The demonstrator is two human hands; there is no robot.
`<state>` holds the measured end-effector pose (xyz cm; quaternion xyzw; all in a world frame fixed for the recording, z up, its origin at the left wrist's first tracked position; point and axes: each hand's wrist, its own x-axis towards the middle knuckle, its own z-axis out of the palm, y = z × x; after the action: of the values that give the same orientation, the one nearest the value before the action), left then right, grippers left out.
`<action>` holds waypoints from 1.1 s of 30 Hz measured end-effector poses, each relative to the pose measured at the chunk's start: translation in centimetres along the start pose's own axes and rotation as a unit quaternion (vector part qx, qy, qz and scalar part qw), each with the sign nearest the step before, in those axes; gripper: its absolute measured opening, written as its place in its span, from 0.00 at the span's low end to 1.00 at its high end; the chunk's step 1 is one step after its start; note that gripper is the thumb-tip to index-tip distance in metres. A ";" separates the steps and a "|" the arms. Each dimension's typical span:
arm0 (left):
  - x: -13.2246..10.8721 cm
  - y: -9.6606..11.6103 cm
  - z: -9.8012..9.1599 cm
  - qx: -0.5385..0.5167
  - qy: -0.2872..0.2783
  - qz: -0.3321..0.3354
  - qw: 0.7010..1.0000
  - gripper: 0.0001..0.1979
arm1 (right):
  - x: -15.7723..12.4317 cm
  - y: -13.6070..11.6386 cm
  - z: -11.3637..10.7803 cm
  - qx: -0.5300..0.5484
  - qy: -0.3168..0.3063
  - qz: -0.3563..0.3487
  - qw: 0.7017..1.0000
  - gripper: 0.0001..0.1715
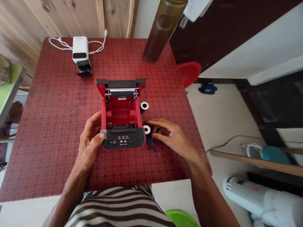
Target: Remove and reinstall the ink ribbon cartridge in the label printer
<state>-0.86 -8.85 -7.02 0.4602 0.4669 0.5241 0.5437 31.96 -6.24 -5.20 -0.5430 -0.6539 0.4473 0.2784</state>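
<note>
Nearest, striped clothing [118, 205] below the table edge. Next, left hand [88, 145]: gripping the front left corner of the red machine [120, 113], thumb on top over a greyish translucent patch [103, 134], fingers along the side wall. Control panel [127, 142]: black, with two round buttons; we would keep pressure off these and hold by the corners. Right hand [171, 134]: fingers and thumb curled at the outer side of the front roll [147, 133]; we cannot tell how firmly they close on it. Front roll: stands on end just beside the machine's right wall, hollow core upward, a dark loose strip [151, 143] trailing toward us; we judge it light, its strip thin, soft and easily creased, best taken round the body with the tail kept free. Machine: on the patterned red table [59, 110], hollow bay open; we judge its shell stiff, probably light and smooth, best held low by both side walls. Rear roll [142, 107]: upright, by the same wall. Lid [121, 84]: raised behind the bay, black roller [121, 93] across it; we would call this hinged part the most fragile, no handle. Farthest on the table, white device [80, 47] with white cable [99, 47], and tall brown bottle [163, 28].
</note>
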 end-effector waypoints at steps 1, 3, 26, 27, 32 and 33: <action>0.0 0.0 0.0 -0.001 0.000 0.001 1.000 0.29 | -0.2 -0.3 0.4 -0.005 -0.003 -0.009 1.000 0.22; 0.1 -0.1 0.0 -0.004 -0.001 0.003 1.000 0.29 | -0.3 -0.8 1.3 -0.021 0.006 -0.030 0.999 0.21; 0.0 0.9 0.6 -0.007 -0.005 -0.011 1.000 0.31 | 3.7 -13.8 2.6 -0.379 -0.025 -0.233 0.895 0.11; 0.1 1.0 0.6 -0.005 -0.005 -0.008 1.000 0.31 | 4.5 -13.7 3.4 -0.408 -0.034 -0.230 0.883 0.11; 0.1 1.3 0.8 0.000 -0.007 -0.013 1.000 0.31 | 6.4 -13.5 5.7 -0.483 -0.059 -0.195 0.852 0.15; 0.1 1.3 0.8 -0.002 -0.008 -0.014 1.000 0.31 | 6.7 -13.5 5.9 -0.487 -0.061 -0.189 0.850 0.15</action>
<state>-0.29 -8.70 -5.64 0.4564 0.4681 0.5137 0.5557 18.98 -1.62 3.34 -0.4464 -0.8937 0.0425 0.0168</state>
